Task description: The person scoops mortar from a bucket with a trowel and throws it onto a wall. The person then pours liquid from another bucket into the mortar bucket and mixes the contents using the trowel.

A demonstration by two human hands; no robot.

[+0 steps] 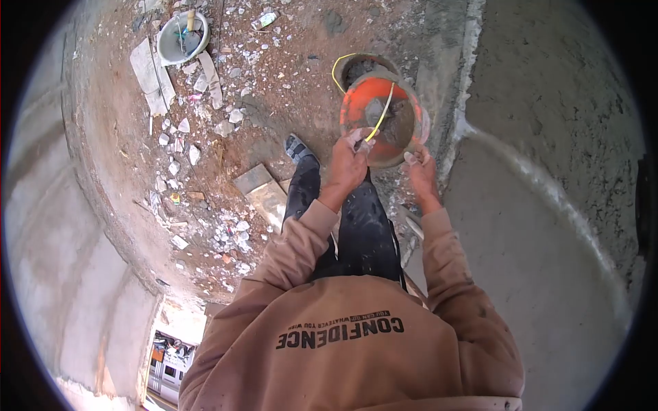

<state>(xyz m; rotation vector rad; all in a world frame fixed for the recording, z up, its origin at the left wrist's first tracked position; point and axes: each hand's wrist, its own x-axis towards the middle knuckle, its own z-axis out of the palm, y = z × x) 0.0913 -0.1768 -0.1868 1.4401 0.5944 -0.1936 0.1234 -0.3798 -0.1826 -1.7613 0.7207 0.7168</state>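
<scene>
An orange bucket (361,96), its inside smeared with grey mortar, is tilted with its mouth toward me. My left hand (351,161) is closed around its yellow handle (386,113) near the bucket's left side. At the lower right rim, my right hand (423,175) has its thumb and fingers closed on the bucket's edge. Just beyond stands a second bucket (392,63) with grey mortar in it and a yellow handle (336,68) hanging to its left. The orange bucket partly covers that one.
Stone chips and rubble (236,116) litter the dirt floor. A white basin (162,49) holding tools stands at the upper left, near flat board pieces (151,75). Planks (264,192) lie by my foot. A wall with grey plaster (534,226) rises close on my right.
</scene>
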